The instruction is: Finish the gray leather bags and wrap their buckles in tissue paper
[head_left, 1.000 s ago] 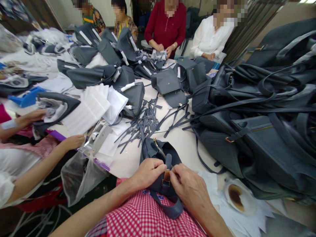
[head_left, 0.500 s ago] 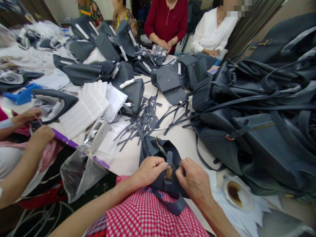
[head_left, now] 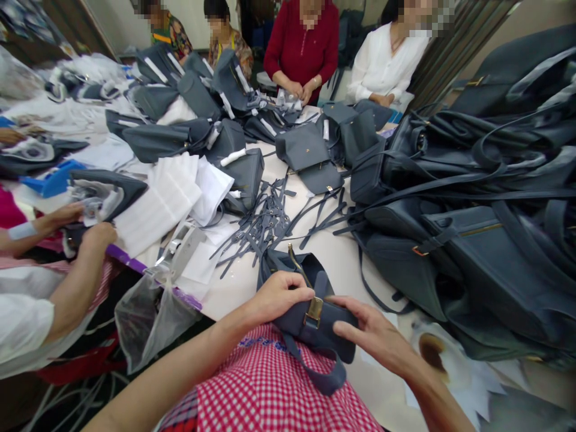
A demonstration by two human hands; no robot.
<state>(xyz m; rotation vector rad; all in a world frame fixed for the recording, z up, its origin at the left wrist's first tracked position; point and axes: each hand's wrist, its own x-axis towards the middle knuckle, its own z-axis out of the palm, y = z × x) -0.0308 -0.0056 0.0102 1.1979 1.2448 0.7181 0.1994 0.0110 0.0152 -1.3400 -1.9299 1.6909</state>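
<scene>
A dark blue-grey leather bag [head_left: 292, 324] lies at the table's front edge, against a red checked apron [head_left: 261, 384]. On it sits a gold buckle [head_left: 314, 311] with a short strap tab [head_left: 321, 282] standing up through it. My left hand [head_left: 281, 294] is closed, its thumb and fingers pinching the strap by the buckle. At the bag's right side my right hand [head_left: 373, 330] has thumb and forefinger spread apart, touching or just above the leather. A strap loop [head_left: 330, 381] hangs from the bag over the apron.
Loose narrow straps [head_left: 270, 219] lie in a heap beyond the bag. Stacked bags [head_left: 468, 258] crowd the right side, near a stained cup [head_left: 434, 354]. A tape dispenser [head_left: 180, 246] and plastic bag [head_left: 148, 318] are at left, beside a co-worker's hands [head_left: 96, 234].
My right hand has gone from curled fingers to spread ones. The bag's buckle part has tilted and shifted slightly right. My left hand stays by the strap.
</scene>
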